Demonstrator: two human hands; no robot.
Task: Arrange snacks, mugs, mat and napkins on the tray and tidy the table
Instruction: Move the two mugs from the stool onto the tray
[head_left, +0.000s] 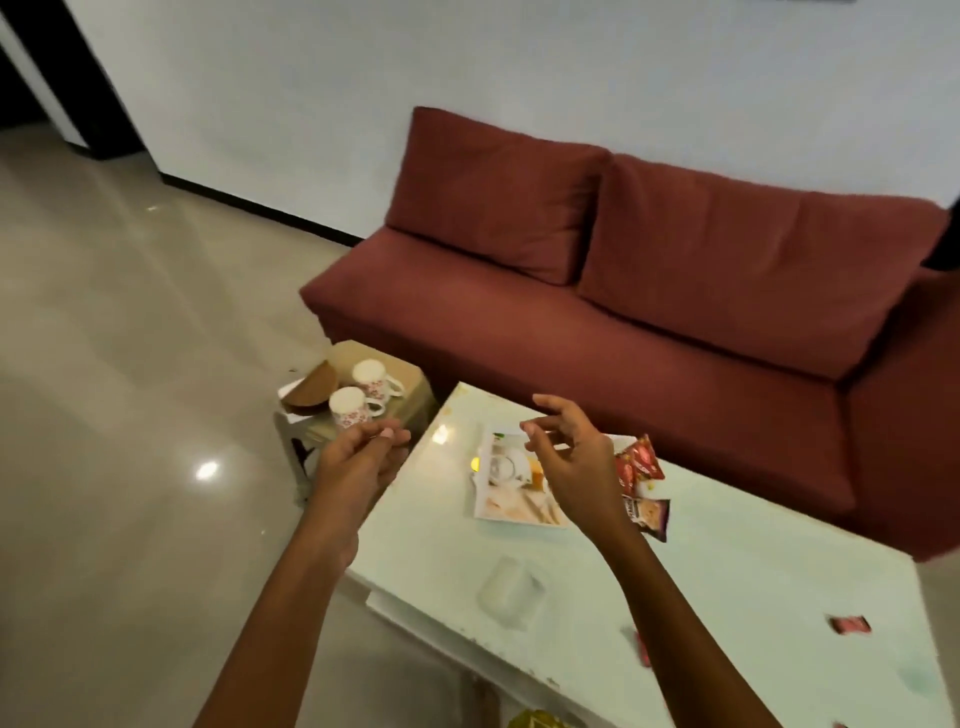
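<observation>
A printed tray (506, 499) lies on the pale glass table (701, 597). Red snack packets (641, 462) and a dark packet (652, 514) lie just right of it. My right hand (569, 457) hovers over the tray's right side, fingers loosely spread, holding nothing. My left hand (361, 457) hangs over the table's left edge, fingers relaxed and empty. Two floral white mugs (363, 397) stand upside down on a small stool (400, 384) to the left, beside a round brown mat (311, 389). More small red packets (849, 623) lie at the table's right.
A dark red sofa (649, 312) runs behind the table. A faint clear glass (511, 587) sits near the table's front edge. Shiny tiled floor (130, 415) spreads to the left. A yellow packet (535, 719) peeks in at the bottom.
</observation>
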